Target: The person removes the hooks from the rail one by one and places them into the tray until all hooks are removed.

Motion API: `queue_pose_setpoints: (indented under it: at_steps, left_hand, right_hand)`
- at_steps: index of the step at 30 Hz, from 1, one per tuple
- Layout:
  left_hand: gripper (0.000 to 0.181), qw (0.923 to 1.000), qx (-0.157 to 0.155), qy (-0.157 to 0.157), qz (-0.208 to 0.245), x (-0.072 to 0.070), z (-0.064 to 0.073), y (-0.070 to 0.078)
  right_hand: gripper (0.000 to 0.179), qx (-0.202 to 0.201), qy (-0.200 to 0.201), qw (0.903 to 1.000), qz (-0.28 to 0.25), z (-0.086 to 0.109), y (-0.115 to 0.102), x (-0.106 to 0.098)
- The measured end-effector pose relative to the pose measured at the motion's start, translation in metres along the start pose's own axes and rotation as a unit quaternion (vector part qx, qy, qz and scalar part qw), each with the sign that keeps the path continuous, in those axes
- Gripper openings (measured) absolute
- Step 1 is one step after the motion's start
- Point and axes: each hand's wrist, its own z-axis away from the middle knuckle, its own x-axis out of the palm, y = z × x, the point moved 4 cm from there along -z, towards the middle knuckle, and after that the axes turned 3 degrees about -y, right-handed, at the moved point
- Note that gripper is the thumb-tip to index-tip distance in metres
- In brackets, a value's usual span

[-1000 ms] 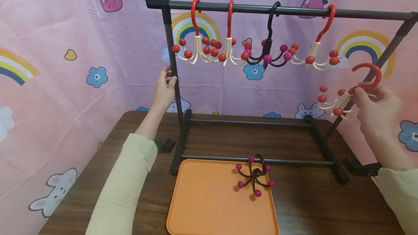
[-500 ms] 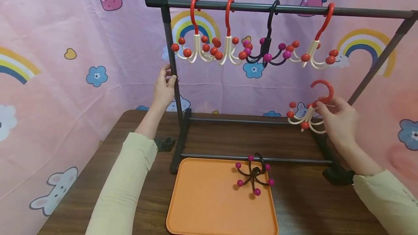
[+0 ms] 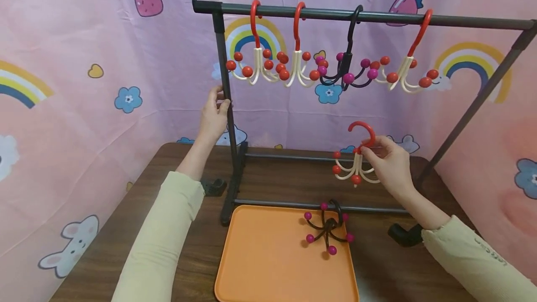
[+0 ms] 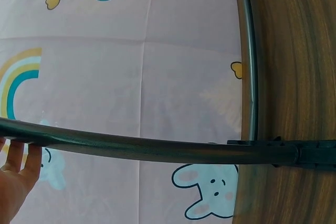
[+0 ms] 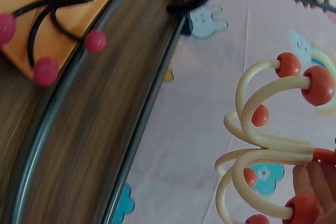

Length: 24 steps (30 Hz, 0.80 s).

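Note:
My right hand (image 3: 390,164) pinches a cream multi-arm hook hanger (image 3: 357,164) by the base of its red hook. Its arms end in red balls, and it is held upright in front of the rack, below the top bar. In the right wrist view the fingers (image 5: 315,182) meet the neck of this hanger (image 5: 286,153). My left hand (image 3: 214,118) holds the left post (image 3: 228,120) of the black clothes rack, thumb and fingers about it. In the left wrist view, fingertips (image 4: 32,158) touch that post. A black hanger (image 3: 330,223) with magenta balls lies on the orange tray (image 3: 268,260).
On the rack's top bar (image 3: 390,17) hang cream-and-red hangers (image 3: 258,57) and a black one (image 3: 346,64) with magenta balls. The rack's lower bars (image 3: 302,156) run above the brown wooden table (image 3: 197,250). A patterned pink cloth (image 3: 105,36) stands behind.
My right hand has carried the cream-and-red hanger left and down, from beside the right post to the rack's middle. My left hand has stayed on the left post.

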Motion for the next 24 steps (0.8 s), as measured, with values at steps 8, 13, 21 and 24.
queue_pose_setpoints:
  at_steps: [8, 13, 21, 24]
  left_hand:
    - [0.035, 1.0000, 0.006, 0.004, 0.003, 0.001, 0.001, -0.002]
    - [0.035, 1.0000, 0.006, 0.002, 0.001, 0.001, 0.003, -0.002]
    - [0.032, 0.9998, 0.014, 0.012, 0.011, -0.001, 0.003, 0.001]
    - [0.032, 0.9998, 0.013, 0.008, 0.008, -0.001, 0.003, 0.002]
  right_hand:
    - [0.016, -0.031, -0.050, 0.9978, -0.032, -0.001, -0.022, 0.032]
    - [0.013, -0.053, -0.068, 0.9953, -0.045, 0.003, -0.034, 0.044]
    - [0.014, -0.053, -0.109, 0.9893, -0.081, 0.014, -0.048, 0.061]
    - [0.014, -0.049, -0.138, 0.9840, -0.101, 0.019, -0.051, 0.068]
